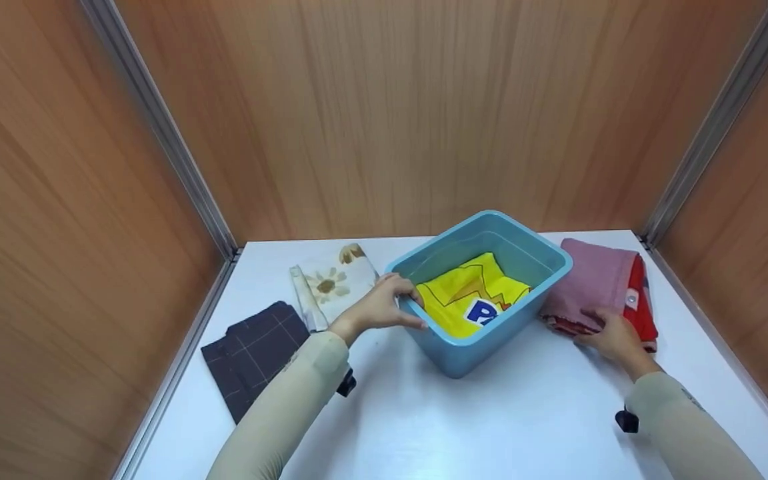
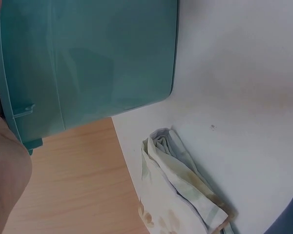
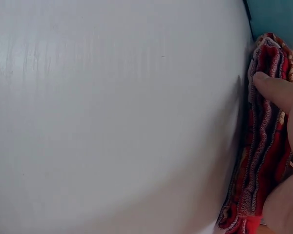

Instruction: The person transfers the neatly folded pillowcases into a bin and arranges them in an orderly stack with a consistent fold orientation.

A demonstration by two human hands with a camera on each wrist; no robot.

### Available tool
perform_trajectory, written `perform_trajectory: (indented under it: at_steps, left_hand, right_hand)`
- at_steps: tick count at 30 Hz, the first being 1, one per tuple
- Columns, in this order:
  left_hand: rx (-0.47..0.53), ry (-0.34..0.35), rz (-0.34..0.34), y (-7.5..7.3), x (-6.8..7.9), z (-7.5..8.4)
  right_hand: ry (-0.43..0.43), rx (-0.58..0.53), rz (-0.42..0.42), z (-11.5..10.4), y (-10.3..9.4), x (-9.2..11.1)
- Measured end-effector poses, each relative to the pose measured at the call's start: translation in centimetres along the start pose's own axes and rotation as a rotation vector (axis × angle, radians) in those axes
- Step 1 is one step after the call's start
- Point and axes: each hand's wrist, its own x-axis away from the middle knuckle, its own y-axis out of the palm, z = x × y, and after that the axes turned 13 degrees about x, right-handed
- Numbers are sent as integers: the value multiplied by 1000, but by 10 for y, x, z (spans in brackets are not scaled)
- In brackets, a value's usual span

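A: What is the person's right hand point(image 1: 614, 340) holding?

B: A folded, soft-looking cloth, dusty pink on top with a bright red strip down its right side point(image 1: 591, 277). It lies by the table's point(image 1: 491, 427) far right corner.

A: How does it look up close?

B: From the right wrist, its near edge is a thick stack of folds: deep red layers, pale pink stitched borders and thin dark lines, wavy rather than crisp. The red strip carries a small whitish patch.

A: And the fingers there?

B: They pinch the near edge, the thumb against the stacked layers and the others over the pink top.

A: The left hand point(image 1: 384, 303)?

B: Its fingers are hooked over the rim of a blue-green, rectangular plastic bin with rounded corners point(image 1: 494, 340), thumb outside. The bin is near the middle of the table's far edge, set at an angle, its walls smooth and slightly glossy.

A: Anything inside?

B: A bright yellow cloth with a zigzag line and a dark blue letter on white point(image 1: 454, 293).

A: What's left of the bin?

B: A folded cream cloth with brown-centred flowers point(image 1: 351, 293), near the far left corner, and a dark, thin-lined checked cloth point(image 1: 257, 353) along the left edge.
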Motion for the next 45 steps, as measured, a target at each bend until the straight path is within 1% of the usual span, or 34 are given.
perform_trajectory:
  at_steps: [5,11,17,19,22,24,26,32,40,42,45]
  left_hand:
    - [24,-11,3,1,1,1]
    - [7,-17,1,4,2,-1]
    - [5,13,-20,4,-1,0]
    - [-1,21,-21,4,-1,1]
    - [3,9,-14,4,-2,1]
    - [6,1,-13,4,-2,1]
    - [8,-3,-13,4,-2,1]
    - [-6,-19,-10,3,-2,2]
    - [-12,-22,15,1,2,4]
    - [-16,-12,16,1,4,5]
    - [-19,35,23,3,7,7]
  right_hand:
    - [23,40,17,1,1,0]
    - [34,71,32,-4,3,3]
    - [42,112,97,-3,0,5]
    - [33,134,123,-2,-2,4]
    - [20,171,158,-1,-4,2]
    - [17,192,166,-1,-6,1]
    - [22,197,155,-3,-8,2]
    - [29,173,69,-8,-15,3]
    - [-47,199,18,-17,-17,8]
    - [-49,192,-2,-19,-17,10]
    - [-58,212,-12,-21,-17,14]
